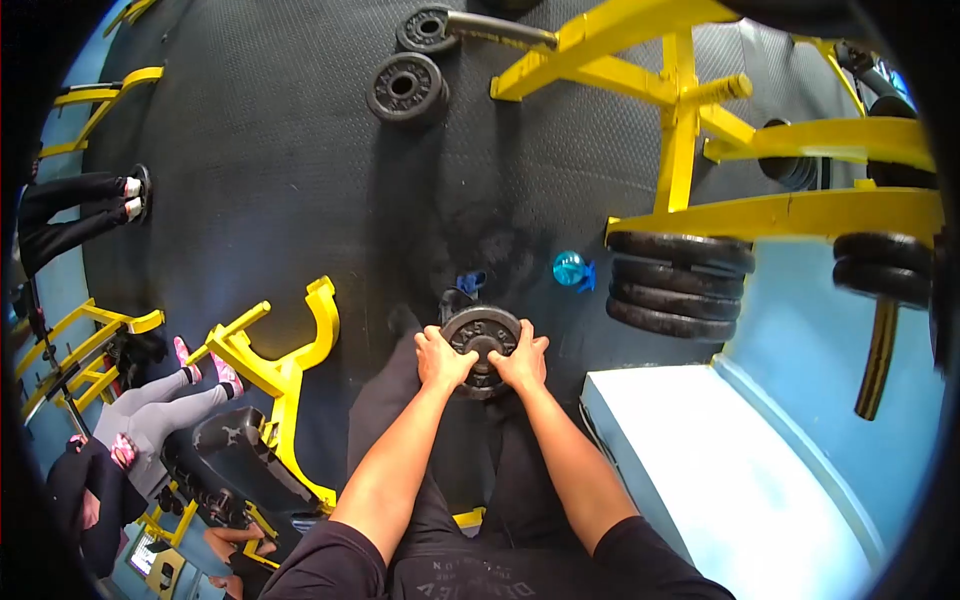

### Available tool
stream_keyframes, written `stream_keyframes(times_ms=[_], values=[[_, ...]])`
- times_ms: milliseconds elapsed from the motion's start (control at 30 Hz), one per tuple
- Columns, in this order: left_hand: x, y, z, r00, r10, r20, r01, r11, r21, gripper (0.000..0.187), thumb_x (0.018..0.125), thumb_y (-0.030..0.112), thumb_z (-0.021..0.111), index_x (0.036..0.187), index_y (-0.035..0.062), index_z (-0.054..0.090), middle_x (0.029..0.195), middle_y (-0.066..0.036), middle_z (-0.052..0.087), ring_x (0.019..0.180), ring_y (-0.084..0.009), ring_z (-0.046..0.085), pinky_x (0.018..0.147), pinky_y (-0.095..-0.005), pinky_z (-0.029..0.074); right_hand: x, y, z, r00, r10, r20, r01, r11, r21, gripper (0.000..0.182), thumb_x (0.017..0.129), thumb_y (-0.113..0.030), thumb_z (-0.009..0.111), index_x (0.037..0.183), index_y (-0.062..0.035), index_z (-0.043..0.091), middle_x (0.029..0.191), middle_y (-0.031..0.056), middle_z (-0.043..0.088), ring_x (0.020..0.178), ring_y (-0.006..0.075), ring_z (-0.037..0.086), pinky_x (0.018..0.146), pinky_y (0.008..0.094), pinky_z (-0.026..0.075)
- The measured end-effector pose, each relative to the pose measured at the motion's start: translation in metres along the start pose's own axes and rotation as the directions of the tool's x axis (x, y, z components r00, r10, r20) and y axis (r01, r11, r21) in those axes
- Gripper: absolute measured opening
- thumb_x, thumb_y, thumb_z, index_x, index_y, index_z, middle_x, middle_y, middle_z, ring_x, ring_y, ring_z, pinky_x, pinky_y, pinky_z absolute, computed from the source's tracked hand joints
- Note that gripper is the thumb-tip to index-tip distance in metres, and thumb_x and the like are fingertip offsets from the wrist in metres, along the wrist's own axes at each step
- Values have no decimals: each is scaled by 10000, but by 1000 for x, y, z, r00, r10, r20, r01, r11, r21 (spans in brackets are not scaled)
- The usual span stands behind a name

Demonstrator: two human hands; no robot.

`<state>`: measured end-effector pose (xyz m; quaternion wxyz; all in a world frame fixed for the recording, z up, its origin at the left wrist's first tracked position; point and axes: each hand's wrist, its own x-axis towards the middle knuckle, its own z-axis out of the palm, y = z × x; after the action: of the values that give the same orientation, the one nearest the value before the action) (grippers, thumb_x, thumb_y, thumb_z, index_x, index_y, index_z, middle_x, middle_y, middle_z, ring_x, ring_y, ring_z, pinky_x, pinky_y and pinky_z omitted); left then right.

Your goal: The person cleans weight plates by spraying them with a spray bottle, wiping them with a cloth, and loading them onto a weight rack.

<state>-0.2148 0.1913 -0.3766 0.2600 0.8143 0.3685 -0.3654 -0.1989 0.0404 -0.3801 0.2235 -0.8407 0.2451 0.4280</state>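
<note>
A round black weight plate point(482, 330) with raised lettering is held in front of my body, above my legs. My left hand point(443, 360) grips its left edge, thumb across the near face. On the opposite side my right hand point(522, 357) closes round the right edge, its thumb also lying on the face near the centre hole. Both forearms stretch forward from black sleeves. Just beyond the plate, a dark blue item point(470, 283) shows on the floor, partly hidden by it.
A blue bottle point(569, 268) stands on the black floor to the right. Two weight plates point(407, 88) lie farther ahead. A yellow rack point(680, 130) carries stacked plates point(680, 285). A white ledge point(720, 470) is at right. Left are a yellow bench frame point(290, 375) and people, one in grey leggings point(165, 405).
</note>
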Motion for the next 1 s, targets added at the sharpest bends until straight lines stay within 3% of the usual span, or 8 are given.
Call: stream_keyframes(times_ms=[133, 333, 633, 767, 867, 933, 1000], values=[[17, -5, 49, 1000, -11, -10, 12, 1000, 24, 811, 615, 317, 879, 1229, 21, 441, 1263, -206, 496, 1203, -400, 553, 993, -466, 518, 34, 39, 20, 998, -61, 0, 61, 998, -22, 995, 668, -336, 839, 1497, -184, 311, 1325, 264, 430, 1130, 459, 602, 941, 486, 533], [107, 3, 119, 989, 137, -60, -137, 991, 0, 805, 627, 298, 883, 1234, -11, 454, 1264, -221, 518, 1208, -396, 563, 993, -467, 514, 136, 62, 56, 989, -112, -97, 109, 993, -37, 997, 711, -341, 836, 1527, -161, 293, 1386, 280, 398, 1127, 447, 621, 926, 475, 542], [247, 42, 173, 954, 266, -142, -242, 957, 162, 866, 639, 385, 897, 1250, -38, 452, 1275, -233, 551, 1155, -381, 626, 961, -438, 550, 286, 52, 87, 908, -302, -290, 276, 953, -125, 932, 721, -366, 853, 1475, -143, 352, 1287, 200, 458, 1208, 401, 526, 910, 482, 538], [269, 40, 196, 947, 292, -137, -278, 954, 109, 881, 616, 393, 898, 1248, -57, 479, 1289, -260, 567, 1157, -386, 632, 971, -440, 545, 305, 54, 90, 893, -330, -306, 278, 939, -202, 860, 700, -367, 859, 1398, -138, 411, 1252, 192, 487, 1166, 403, 558, 898, 479, 542], [265, 37, 206, 930, 330, -162, -301, 936, 181, 839, 643, 417, 882, 1220, -42, 482, 1269, -232, 562, 1143, -383, 634, 954, -439, 552, 319, 71, 107, 804, -444, -395, 291, 874, -390, 859, 694, -455, 842, 1359, -77, 451, 1133, 166, 568, 1101, 367, 600, 878, 443, 550], [263, 34, 208, 922, 360, -143, -324, 919, 224, 845, 666, 439, 867, 1235, -45, 473, 1264, -225, 555, 1143, -383, 631, 956, -437, 549, 315, 80, 106, 765, -530, -366, 341, 815, -469, 839, 733, -518, 798, 1354, -44, 494, 1068, 146, 609, 1041, 360, 621, 849, 442, 561], [263, 22, 209, 884, 442, -150, -409, 888, 209, 904, 679, 496, 851, 1255, -81, 458, 1277, -266, 543, 1164, -417, 607, 965, -464, 528, 312, 91, 98, 704, -580, -411, 370, 792, -485, 735, 783, -514, 761, 1313, -59, 534, 1080, 163, 635, 1009, 383, 647, 840, 455, 558]])
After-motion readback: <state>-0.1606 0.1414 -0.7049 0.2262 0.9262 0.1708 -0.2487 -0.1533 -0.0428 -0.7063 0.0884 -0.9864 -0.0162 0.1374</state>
